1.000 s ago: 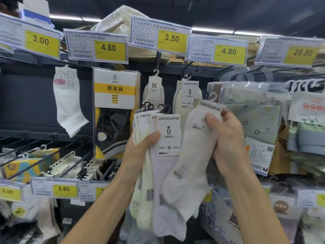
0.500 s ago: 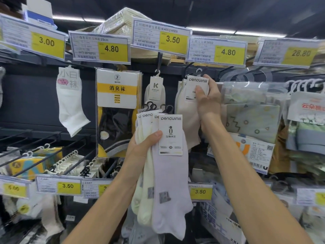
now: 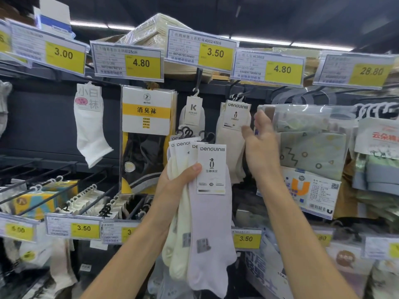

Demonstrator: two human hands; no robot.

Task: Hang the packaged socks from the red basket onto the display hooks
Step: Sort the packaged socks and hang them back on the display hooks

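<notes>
Head view. Shop aisle: dark rack (image 3: 43,126) of display hooks under a row of yellow price tags, ceiling strip lights far above. At far left, a lone white ankle sock (image 3: 90,130); right of it, a flat pack with a yellow band (image 3: 146,113); then a small sock on a K card (image 3: 193,111).

On the hook (image 3: 237,96) below the right-hand 4.80 tag (image 3: 280,70), a cream hung pair (image 3: 228,143) with a penguin card, upright. Right hand (image 3: 261,147) just right of that pair, open, fingers straight and pointing up, thumb tip at the card's lower right corner; contact not clear. Right again, clear bags of patterned socks (image 3: 311,147).

Near centre, left hand (image 3: 179,184) gripping a bundle of packaged socks (image 3: 211,234), thumb pressed onto the front penguin card. Lilac sock in front, pale yellow ones behind, black hanger loops sticking up at the top, toes hanging down. Bundle held near the camera in front of the rack, lower than and left of the hung pair.

Lower row: more loaded hooks and a 3.50 tag (image 3: 246,238).
</notes>
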